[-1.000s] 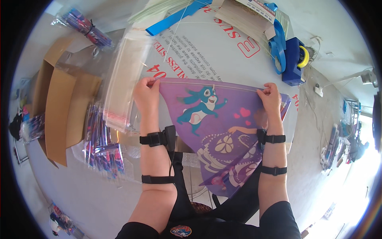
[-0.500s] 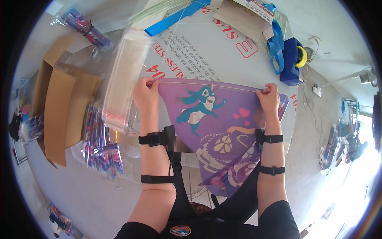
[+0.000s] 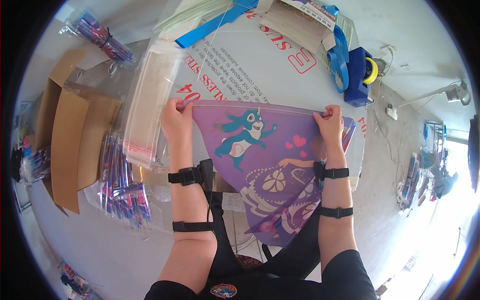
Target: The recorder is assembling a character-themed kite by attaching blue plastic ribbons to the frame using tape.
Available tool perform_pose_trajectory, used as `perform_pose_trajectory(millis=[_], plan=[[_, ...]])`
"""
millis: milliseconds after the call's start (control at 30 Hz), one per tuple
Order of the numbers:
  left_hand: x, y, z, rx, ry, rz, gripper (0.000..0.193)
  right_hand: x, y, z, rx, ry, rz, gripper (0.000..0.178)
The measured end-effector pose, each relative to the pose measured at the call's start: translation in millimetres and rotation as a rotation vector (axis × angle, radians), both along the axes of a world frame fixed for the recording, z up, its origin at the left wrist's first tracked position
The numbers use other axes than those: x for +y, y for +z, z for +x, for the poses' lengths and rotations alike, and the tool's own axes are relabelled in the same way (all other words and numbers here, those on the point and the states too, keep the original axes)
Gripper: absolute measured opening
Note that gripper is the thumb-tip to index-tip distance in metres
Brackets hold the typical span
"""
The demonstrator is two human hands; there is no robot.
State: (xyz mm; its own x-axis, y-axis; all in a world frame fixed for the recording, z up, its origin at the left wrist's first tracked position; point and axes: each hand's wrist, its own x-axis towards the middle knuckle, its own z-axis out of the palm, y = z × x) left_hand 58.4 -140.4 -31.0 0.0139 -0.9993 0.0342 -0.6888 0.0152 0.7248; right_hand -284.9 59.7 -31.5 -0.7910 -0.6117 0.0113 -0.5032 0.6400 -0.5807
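Observation:
A purple kite (image 3: 252, 150), printed with a blue rabbit, pink hearts and a skirted figure, is stretched between my hands. A thin pale rod (image 3: 227, 106) runs along its top edge, with a small clip near the middle. My left hand (image 3: 176, 112) pinches the top left corner. At the right end of the same edge, my right hand (image 3: 330, 122) is closed on the fabric. The kite's upper part lies over the table, and its lower part hangs folded over my lap.
The table (image 3: 240, 70) has printed protective film. On it are clear plastic bags (image 3: 152, 95), a blue strip (image 3: 215, 25), an open box (image 3: 295, 25) and a blue tape dispenser (image 3: 357, 80). To the left are a cardboard box (image 3: 70, 145) and bagged kites (image 3: 125, 185).
The whole scene has shifted slightly left in view. Both hands keep their hold on the kite's top edge, and the kite stays stretched much as before.

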Motion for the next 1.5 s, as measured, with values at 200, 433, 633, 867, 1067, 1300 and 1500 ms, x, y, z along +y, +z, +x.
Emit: perform_pose_trajectory(millis=[200,433,633,867,1067,1300,1500], plan=[[-1,2,0,-0.007,-0.015,-0.023,0.023,4,-4,-7,0.005,-0.002,-0.023,0.047],[14,24,-25,0.066,-0.231,-0.319,0.013,2,41,11,-0.234,0.070,-0.246,0.031],[54,23,-68,-0.047,-0.822,-0.407,0.030,-32,61,66,0.208,0.875,-0.094,0.037],[64,13,-81,-0.143,-0.925,-0.388,0.034,-49,48,86,0.298,1.065,0.017,0.042],[60,11,-76,-0.162,-0.912,-0.355,0.036,-50,42,89,0.276,1.050,-0.005,0.041],[52,18,-67,-0.199,-0.922,-0.329,0.033,-35,45,66,0.363,1.051,0.043,0.044],[35,18,-35,-0.220,-0.855,-0.296,0.028,-4,49,36,0.412,0.957,0.164,0.042]])
